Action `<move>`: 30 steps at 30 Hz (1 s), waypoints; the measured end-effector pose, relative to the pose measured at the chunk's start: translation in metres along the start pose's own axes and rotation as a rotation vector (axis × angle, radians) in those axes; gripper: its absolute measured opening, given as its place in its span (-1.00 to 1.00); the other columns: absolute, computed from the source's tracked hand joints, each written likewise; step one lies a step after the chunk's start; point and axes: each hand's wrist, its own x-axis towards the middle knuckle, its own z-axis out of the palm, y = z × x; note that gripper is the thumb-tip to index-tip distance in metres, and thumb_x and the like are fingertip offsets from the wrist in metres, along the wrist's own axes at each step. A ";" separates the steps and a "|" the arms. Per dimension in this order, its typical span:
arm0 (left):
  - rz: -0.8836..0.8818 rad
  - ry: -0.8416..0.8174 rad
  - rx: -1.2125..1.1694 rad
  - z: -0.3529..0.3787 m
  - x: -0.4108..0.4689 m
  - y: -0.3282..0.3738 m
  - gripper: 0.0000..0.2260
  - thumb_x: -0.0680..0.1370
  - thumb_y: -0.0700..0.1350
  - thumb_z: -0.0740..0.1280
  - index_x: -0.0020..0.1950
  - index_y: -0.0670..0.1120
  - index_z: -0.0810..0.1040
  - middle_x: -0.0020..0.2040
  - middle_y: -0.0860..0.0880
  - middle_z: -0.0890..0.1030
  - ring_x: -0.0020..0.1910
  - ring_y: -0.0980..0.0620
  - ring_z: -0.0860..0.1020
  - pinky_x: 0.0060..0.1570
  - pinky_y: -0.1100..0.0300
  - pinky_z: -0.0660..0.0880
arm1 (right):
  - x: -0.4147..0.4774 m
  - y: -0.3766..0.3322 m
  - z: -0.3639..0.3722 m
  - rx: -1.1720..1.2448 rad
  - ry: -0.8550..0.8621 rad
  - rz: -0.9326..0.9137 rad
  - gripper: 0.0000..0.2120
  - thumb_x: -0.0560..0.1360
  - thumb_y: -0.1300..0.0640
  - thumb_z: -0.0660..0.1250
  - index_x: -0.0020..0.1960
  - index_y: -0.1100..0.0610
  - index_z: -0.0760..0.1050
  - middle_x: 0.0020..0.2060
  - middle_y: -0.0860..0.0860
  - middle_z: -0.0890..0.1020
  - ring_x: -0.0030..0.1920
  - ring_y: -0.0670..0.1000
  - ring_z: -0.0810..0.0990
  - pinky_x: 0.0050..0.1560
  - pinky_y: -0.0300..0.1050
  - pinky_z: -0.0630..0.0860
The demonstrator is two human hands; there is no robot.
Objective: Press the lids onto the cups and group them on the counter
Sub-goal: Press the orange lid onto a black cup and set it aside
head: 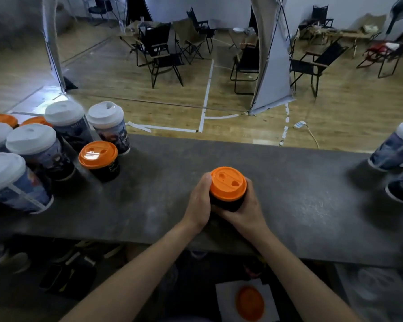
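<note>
Short black paper cup [228, 202], round orange plastic lid [228, 183] on top, mid grey surface [300, 182]; left hand [199, 201] and right hand [247, 210] grips curl round its wall; over-squeezing may buckle it, popping the lid; lidded cups [33, 145] at ten o'clock.

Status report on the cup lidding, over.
Left hand and right hand both grip the black cup on the counter. Orange lid sits on it. Lidded cups grouped far left, bare counter between.
</note>
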 end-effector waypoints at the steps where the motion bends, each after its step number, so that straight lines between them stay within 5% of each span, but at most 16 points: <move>1: 0.012 -0.007 0.006 -0.001 0.001 -0.001 -0.61 0.66 0.10 0.04 0.14 0.01 0.63 0.09 0.04 0.69 0.14 0.14 0.61 0.16 0.30 0.48 | 0.000 0.000 0.001 -0.001 0.023 0.000 -0.13 0.18 -0.07 0.70 0.35 0.09 0.36 0.23 -0.05 0.56 0.24 -0.18 0.55 0.21 -0.34 0.46; 5: 0.027 -0.001 -0.039 0.000 0.007 0.001 -0.58 0.64 0.06 0.08 0.17 -0.15 0.62 0.12 -0.08 0.68 0.14 0.06 0.60 0.23 0.15 0.47 | 0.008 0.000 0.003 -0.027 0.063 -0.012 -0.21 0.22 0.03 0.73 0.30 0.06 0.37 0.16 -0.10 0.57 0.17 -0.18 0.57 0.14 -0.42 0.43; 8: 0.026 -0.005 -0.071 -0.001 0.011 0.003 -0.61 0.58 0.13 0.13 0.11 -0.06 0.64 0.09 -0.06 0.69 0.16 0.00 0.61 0.25 0.06 0.48 | 0.010 -0.003 0.002 -0.020 0.026 -0.020 -0.23 0.24 0.09 0.69 0.32 0.04 0.36 0.17 -0.17 0.56 0.19 -0.30 0.54 0.20 -0.39 0.43; 12: -0.006 0.011 -0.045 -0.001 0.005 0.001 -0.58 0.64 0.13 0.07 0.10 -0.06 0.65 0.06 -0.01 0.70 0.10 0.12 0.63 0.14 0.27 0.50 | 0.004 0.000 0.004 -0.028 0.010 -0.033 -0.15 0.20 0.01 0.72 0.35 0.10 0.37 0.22 -0.04 0.55 0.24 -0.23 0.54 0.23 -0.34 0.45; 15: 0.042 0.023 -0.046 0.000 0.007 0.002 -0.61 0.65 0.06 0.05 0.19 -0.10 0.59 0.10 0.00 0.67 0.13 0.14 0.60 0.19 0.27 0.47 | 0.007 0.002 0.004 -0.057 0.099 -0.045 -0.15 0.19 -0.03 0.73 0.32 0.05 0.34 0.21 0.00 0.53 0.20 -0.17 0.55 0.16 -0.40 0.44; 20: -0.025 0.004 -0.113 0.001 0.010 0.006 -0.62 0.61 0.11 0.09 0.16 -0.07 0.59 0.09 -0.04 0.67 0.14 0.07 0.60 0.24 0.13 0.48 | 0.010 -0.001 0.002 -0.067 0.078 -0.010 -0.21 0.24 0.07 0.71 0.32 0.03 0.36 0.19 -0.07 0.55 0.17 -0.36 0.51 0.16 -0.37 0.47; 23: -0.004 0.005 -0.015 0.001 0.004 0.003 -0.58 0.60 0.20 0.09 0.10 -0.10 0.52 -0.01 0.03 0.62 0.00 0.22 0.58 0.10 0.31 0.46 | 0.004 -0.002 0.004 -0.019 0.026 0.003 -0.16 0.19 -0.16 0.65 0.33 0.06 0.37 0.20 -0.07 0.54 0.21 -0.29 0.52 0.16 -0.42 0.43; 25: 0.007 0.004 0.018 0.003 0.000 -0.001 -0.63 0.60 0.18 0.08 0.05 -0.09 0.46 -0.07 0.07 0.58 -0.08 0.26 0.54 0.02 0.34 0.45 | 0.005 0.001 0.004 0.001 0.021 0.008 -0.18 0.20 -0.09 0.66 0.33 0.09 0.38 0.18 -0.06 0.53 0.20 -0.29 0.52 0.14 -0.44 0.42; 30: -0.070 -0.005 -0.007 0.002 0.011 0.009 -0.50 0.65 0.20 0.09 0.17 -0.16 0.62 0.10 -0.08 0.69 0.13 0.10 0.63 0.20 0.22 0.50 | 0.007 -0.007 -0.005 0.013 -0.072 0.017 -0.17 0.20 -0.04 0.62 0.37 -0.04 0.31 0.22 -0.19 0.54 0.25 -0.20 0.54 0.24 -0.30 0.47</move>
